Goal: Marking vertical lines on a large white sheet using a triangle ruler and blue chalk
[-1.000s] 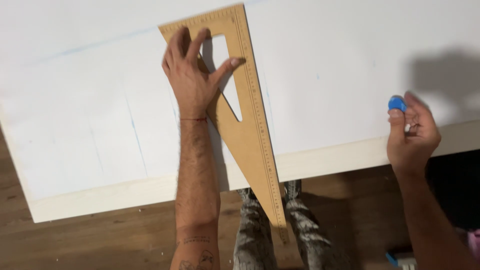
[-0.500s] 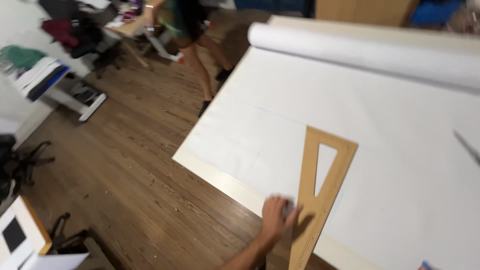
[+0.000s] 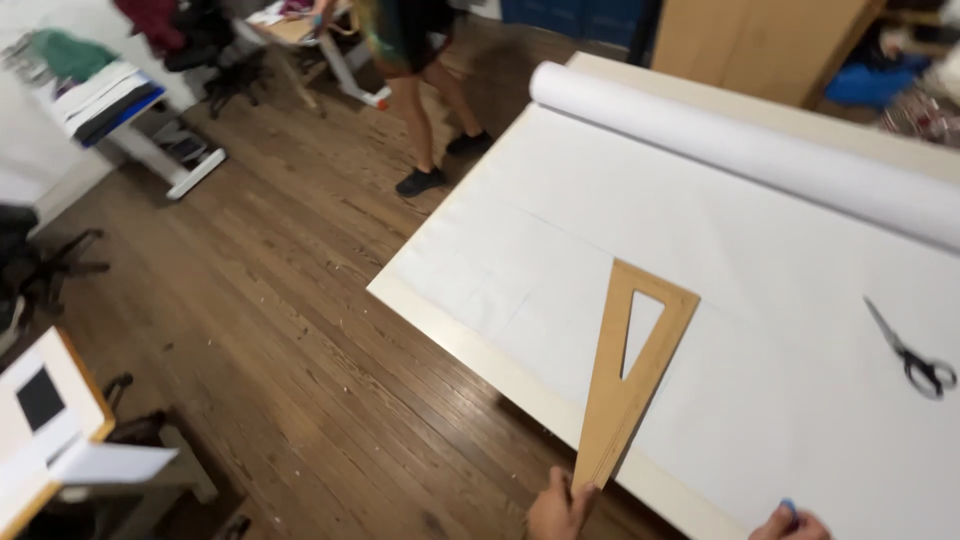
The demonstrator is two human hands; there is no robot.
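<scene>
Your left hand (image 3: 556, 508), at the bottom edge, pinches the narrow tip of the wooden set square (image 3: 632, 372), which lies flat on the white paper sheet (image 3: 760, 300) and points away from you. Your right hand (image 3: 790, 522), barely in view, is closed on a small blue object (image 3: 788, 507). Scissors (image 3: 908, 352) lie far right, well apart.

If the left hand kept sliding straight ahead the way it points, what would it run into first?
The left hand is already at the narrow tip of the wooden triangle ruler, so that comes first. Beyond it lies only the white paper sheet, then probably the paper roll.
</scene>
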